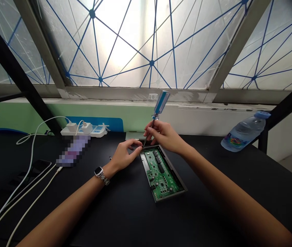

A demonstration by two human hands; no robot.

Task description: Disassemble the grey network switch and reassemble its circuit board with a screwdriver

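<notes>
A green circuit board (165,173) lies in a shallow dark metal housing (173,196) on the black table. My right hand (165,135) grips a screwdriver (161,103) with a clear and blue handle, its shaft slanting down to the housing's far left corner. At that same corner is my left hand (125,153), thumb and fingers drawn close together around the screwdriver's tip. Whatever sits between those fingertips is too small to make out. A watch (99,172) is on my left wrist.
A white power strip (98,130) with plugged-in chargers stands at the back left. Near it lies a phone (74,151), blurred out, and white cables (30,171) run across the left side. A water bottle (246,132) leans against a black frame bar at right.
</notes>
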